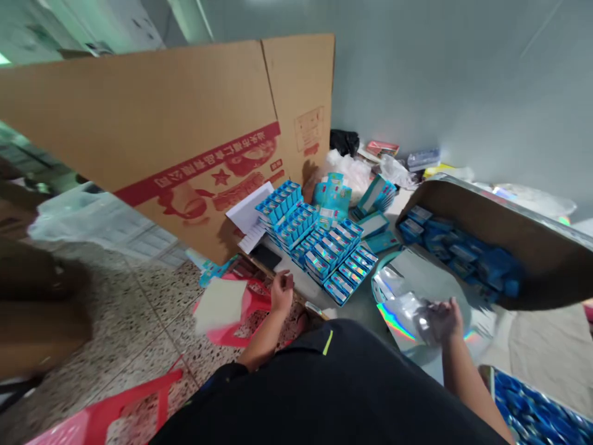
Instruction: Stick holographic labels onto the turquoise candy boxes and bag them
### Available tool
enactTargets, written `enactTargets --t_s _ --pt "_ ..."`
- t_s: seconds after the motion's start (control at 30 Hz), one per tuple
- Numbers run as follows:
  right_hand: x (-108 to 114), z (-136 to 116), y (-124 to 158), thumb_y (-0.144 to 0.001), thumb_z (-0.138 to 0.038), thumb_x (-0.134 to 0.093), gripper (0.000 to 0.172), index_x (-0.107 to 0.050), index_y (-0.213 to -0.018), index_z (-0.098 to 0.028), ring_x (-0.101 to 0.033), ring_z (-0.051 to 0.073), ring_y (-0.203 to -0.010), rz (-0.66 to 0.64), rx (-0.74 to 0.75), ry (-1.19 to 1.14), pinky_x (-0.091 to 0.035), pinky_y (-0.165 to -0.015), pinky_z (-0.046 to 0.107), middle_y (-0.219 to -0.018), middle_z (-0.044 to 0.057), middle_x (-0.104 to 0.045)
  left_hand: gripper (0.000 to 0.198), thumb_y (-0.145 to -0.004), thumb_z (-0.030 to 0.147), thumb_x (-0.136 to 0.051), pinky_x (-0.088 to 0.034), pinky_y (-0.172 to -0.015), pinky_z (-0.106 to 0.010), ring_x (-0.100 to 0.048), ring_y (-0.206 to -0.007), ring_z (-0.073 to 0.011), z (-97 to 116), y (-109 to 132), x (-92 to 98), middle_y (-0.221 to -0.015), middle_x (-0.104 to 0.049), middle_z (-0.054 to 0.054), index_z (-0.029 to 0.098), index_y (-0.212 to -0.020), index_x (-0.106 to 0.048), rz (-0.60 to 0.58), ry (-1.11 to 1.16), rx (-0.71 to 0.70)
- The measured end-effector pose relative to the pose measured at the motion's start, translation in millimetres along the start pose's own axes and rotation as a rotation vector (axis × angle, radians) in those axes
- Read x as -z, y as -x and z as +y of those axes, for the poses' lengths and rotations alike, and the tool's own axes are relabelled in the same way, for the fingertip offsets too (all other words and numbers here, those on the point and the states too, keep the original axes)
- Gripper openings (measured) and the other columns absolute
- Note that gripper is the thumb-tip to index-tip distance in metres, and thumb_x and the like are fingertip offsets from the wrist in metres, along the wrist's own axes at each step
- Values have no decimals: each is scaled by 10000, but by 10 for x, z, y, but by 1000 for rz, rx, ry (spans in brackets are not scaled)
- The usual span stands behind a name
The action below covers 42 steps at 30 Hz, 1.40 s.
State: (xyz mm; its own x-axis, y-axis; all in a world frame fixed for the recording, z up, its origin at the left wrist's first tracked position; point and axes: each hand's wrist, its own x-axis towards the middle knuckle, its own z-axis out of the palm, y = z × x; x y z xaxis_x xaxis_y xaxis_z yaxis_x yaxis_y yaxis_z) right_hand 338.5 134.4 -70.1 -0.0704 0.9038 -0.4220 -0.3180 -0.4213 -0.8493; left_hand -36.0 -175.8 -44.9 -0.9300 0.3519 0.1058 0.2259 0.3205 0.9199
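Observation:
My left hand (281,293) is over the table's front edge, its fingers loosely bent and a little apart, with nothing visible in them. Left of it, a blurred white sheet (220,306) shows over a red plastic stool (257,303), apart from the hand. My right hand (451,318) is closed at the edge of crumpled clear plastic film (419,315), above a pale round tub with shiny rainbow film inside. Between and beyond the hands stand blue display trays (331,250) filled with rows of small blue boxes.
A tall cardboard sheet (208,130) with red print rises behind the left side. An open carton (504,222) holds blue packets (463,250) at the right. Flat blue cartons (333,198) and plastic bags lie at the back. A red stool (115,402) stands lower left, a blue-filled box (542,405) lower right.

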Motion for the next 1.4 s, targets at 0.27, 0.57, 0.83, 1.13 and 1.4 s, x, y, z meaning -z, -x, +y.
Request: enactTargets --t_s 0.27,0.57,0.83,1.13,1.4 --pt "-694 -504 172 -759 -568 -765 433 -524 -633 -231 -702 148 -739 -222 156 -276 -592 -723 297 -675 -23 -645 521 -860 653 -661 -570 -816 -346 -672 -881 -209 968 -329 -349 -967 -688 -76 197 -1112 -670 -136 211 -210" --pt "-2553 -549 1086 -604 -341 -946 459 -544 -812 -264 -607 121 -706 -692 181 -229 -517 -706 248 -696 -72 -618 795 -821 647 -773 -549 -962 -388 -661 -1233 -314 2012 -724 -945 -1414 -625 -177 229 -1457 -544 -1126 548 34" --pt "-2852 -543 1030 -649 -401 -940 362 -709 -870 -231 -605 99 -642 -679 41 -210 -548 -648 242 -721 -44 -670 643 -823 661 -763 -582 -873 -337 -724 -1065 -256 1918 -1242 -929 -1199 -734 -138 191 -1256 -692 -1270 684 182" --pt "-3246 -402 1130 -633 -430 -976 392 -715 -806 -195 -598 92 -620 -632 59 -193 -549 -640 242 -696 -29 -675 557 -802 645 -770 -584 -824 -319 -716 -902 -209 1794 -1620 -1164 -936 -752 -95 138 -1033 -763 -1315 722 165" --pt "-3422 -358 993 -640 -457 -941 400 -710 -857 -212 -575 109 -622 -348 262 -130 -517 -619 263 -693 -33 -650 457 -661 489 -921 -609 -836 -338 -694 -787 -150 1776 -1864 -1426 -806 -689 0 179 -874 -659 -1301 780 276"
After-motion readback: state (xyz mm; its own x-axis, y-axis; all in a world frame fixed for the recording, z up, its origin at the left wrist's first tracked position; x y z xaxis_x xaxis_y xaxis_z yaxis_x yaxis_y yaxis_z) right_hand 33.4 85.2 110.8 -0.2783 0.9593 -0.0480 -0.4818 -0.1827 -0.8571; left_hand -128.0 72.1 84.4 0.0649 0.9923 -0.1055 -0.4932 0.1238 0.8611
